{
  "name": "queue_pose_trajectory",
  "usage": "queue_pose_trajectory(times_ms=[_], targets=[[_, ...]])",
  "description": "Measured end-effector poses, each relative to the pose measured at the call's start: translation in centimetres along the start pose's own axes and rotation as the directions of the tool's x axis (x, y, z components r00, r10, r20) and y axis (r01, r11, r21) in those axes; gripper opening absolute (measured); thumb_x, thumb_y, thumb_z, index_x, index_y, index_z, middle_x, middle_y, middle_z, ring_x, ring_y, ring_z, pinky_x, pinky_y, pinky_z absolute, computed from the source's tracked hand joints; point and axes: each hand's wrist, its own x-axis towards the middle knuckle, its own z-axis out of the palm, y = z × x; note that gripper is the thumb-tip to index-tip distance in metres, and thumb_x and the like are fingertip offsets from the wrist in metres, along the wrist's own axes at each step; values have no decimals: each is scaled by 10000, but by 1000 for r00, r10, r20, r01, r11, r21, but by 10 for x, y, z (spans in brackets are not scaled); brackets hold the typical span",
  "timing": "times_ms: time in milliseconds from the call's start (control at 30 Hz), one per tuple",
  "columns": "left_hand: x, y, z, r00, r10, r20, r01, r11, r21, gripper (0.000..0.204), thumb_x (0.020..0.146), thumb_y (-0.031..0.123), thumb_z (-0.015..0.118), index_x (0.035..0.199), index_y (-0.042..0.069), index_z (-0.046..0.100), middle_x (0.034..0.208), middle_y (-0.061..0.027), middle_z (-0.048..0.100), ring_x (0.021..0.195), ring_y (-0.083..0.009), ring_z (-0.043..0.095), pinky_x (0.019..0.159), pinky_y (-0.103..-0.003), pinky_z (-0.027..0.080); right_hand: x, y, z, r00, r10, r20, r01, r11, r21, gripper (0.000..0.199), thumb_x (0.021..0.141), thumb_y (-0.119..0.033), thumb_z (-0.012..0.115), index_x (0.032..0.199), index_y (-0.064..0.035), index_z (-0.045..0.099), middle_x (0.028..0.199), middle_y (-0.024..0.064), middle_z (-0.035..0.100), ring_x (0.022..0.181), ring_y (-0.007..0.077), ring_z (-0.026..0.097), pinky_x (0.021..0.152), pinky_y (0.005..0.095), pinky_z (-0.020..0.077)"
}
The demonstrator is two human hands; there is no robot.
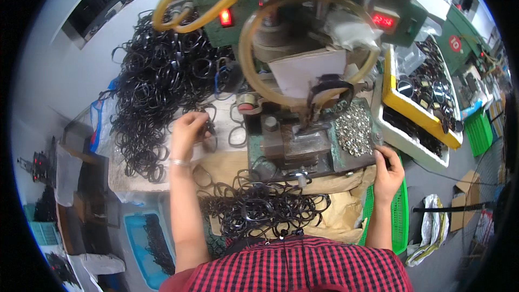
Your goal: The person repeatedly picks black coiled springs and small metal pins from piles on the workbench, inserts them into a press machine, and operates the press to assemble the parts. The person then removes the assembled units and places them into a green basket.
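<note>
My left hand is over the left side of the work table, fingers curled in a pinch. A black loop-shaped plastic frame hangs at its fingertips, slightly blurred. By the right corner of the green press, my right hand has its fingers drawn together; anything between them is too small to make out. A pile of small shiny metal pieces lies on the press base beside that hand. Another black loop sits at the press tooling, behind a clear yellowish hose.
A large heap of black loops covers the left of the table. More black loops lie on brown paper before me. White and yellow foam boxes stand right, above a green basket. A blue bin is lower left.
</note>
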Motion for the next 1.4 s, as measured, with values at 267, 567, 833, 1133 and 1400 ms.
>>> queue_pose_trajectory(times_ms=[267, 567, 833, 1133, 1400], targets=[[-18, 12, 33, 985, 175, 9, -172, 973, -152, 37, 883, 34, 525, 903, 65, 523, 879, -42, 598, 751, -154, 646, 623, -259, 582, 33, -74, 99, 939, -140, 313, 72, 973, 219, 222, 789, -14, 662, 1010, 6, 663, 964, 99, 689, 912, 180, 653, 840, 289, 486], [-49, 33, 48, 917, 351, -192, -398, 845, -356, 103, 887, 46, 604, 934, 104, 534, 903, -11, 622, 765, -110, 636, 584, -192, 515, 14, -80, 117, 930, 104, 354, -300, 772, 560, 420, 815, 33, 653, 1216, 17, 533, 994, 89, 646, 935, 133, 619, 839, 246, 481], [-128, 93, 69, 659, 730, -182, -751, 622, -222, 181, 882, -7, 585, 1027, 61, 502, 874, -64, 606, 796, -161, 600, 705, -292, 520, -6, -122, 105, 930, 86, 358, -300, 742, 600, 429, 833, 8, 635, 1244, 22, 512, 1103, 126, 630, 1042, 159, 597, 918, 295, 467], [-104, 90, 134, 677, 700, 228, -694, 710, -118, 197, 821, -37, 703, 969, -17, 575, 898, -68, 646, 817, -117, 631, 749, -243, 513, 44, -13, 60, 932, -196, 305, 352, 690, -633, 312, 758, -135, 709, 1059, -64, 667, 1293, 270, 508, 1284, 429, 410, 1048, 474, 372], [-96, 88, 144, 671, 702, 239, -714, 698, -48, 210, 832, -10, 711, 985, -18, 567, 895, -46, 637, 813, -97, 606, 746, -230, 487, 44, 13, 66, 924, -353, 145, 371, 740, -561, 98, 710, -155, 752, 791, -111, 720, 1065, 118, 643, 1110, 336, 558, 879, 431, 479]])
